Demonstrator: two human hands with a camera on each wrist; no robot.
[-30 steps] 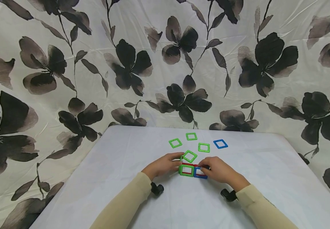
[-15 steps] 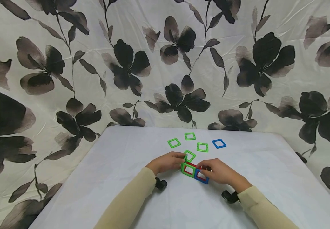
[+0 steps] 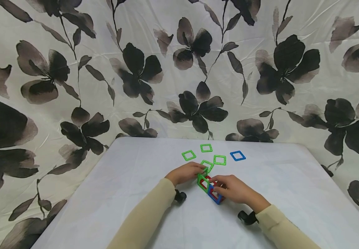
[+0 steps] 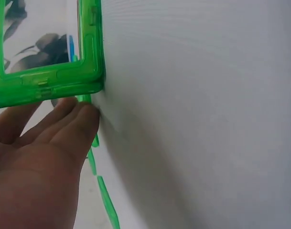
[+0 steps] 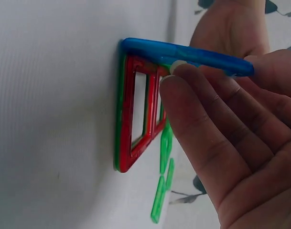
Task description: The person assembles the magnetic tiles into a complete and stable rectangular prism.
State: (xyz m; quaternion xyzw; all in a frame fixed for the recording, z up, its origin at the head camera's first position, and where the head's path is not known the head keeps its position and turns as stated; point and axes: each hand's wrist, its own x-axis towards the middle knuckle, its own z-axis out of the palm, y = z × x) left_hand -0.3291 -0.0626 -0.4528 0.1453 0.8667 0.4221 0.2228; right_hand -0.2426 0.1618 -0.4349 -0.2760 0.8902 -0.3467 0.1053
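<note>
- Movement noted: against the earlier head view, the joined blue frame (image 5: 188,55) has swung nearer the person, setting the joined row askew, and the left hand (image 3: 186,173) has come farther to the right.
- Right hand (image 3: 231,188): clamped on the joined blue frame, thumb at one edge, fingers against its inner side.
- Left hand: fingers nearly straight and close together, beside the joined green frame (image 3: 199,180); the thumb is mostly cut off, so a pinch cannot be confirmed.
- Position: joined green and blue frames stand side by side on the desk (image 3: 120,173), between the hands. Red frames (image 5: 152,100) sit behind; whether flat or upright cannot be told.
- Loose stock: four loose green frames (image 3: 219,156) and one loose blue frame (image 3: 235,152) lie beyond, the nearest green one partly covered by the left fingertips.
- Step in hand, as judged: turning the joined row while steadying both ends.
- Next move, as judged: calls for light, even support at both ends; uneven pressure could part the joints.
</note>
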